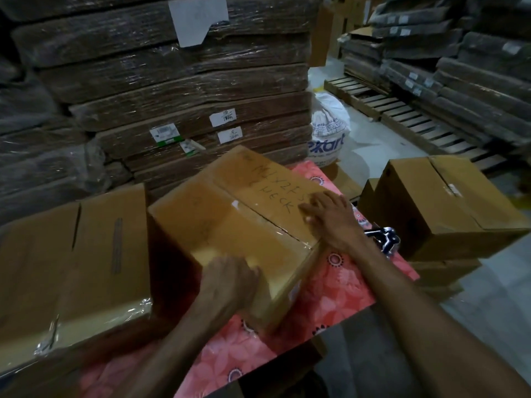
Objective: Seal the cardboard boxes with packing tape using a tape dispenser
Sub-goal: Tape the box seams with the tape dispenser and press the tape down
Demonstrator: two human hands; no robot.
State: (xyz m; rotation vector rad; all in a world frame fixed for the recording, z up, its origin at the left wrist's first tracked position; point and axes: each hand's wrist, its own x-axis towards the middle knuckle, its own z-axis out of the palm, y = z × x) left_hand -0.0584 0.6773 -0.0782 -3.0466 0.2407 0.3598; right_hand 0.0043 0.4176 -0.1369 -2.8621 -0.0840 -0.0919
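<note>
- Left of the middle box (230,225) stands a left box (71,268) with shiny tape on its near corner.
- The middle box is closed, with clear tape on its seam. Handwriting on top ends in "HECK"; the line above is unreadable.
- The left hand (230,280) curls its fingers over the near edge. The right hand (330,216) lies flat on top, fingers spread.
- Right of it, the tape dispenser (383,239) lies on the pink cloth (330,297).
- Behind it to the right is a white sack (329,130) printed "ekart".

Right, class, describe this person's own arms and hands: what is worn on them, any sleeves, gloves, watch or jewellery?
Both arms are bare as far as the frame shows: no sleeves reach the left forearm or right forearm. The left hand and right hand wear no gloves. No watch or band shows at either wrist. Rings cannot be ruled out: too blurred.
</note>
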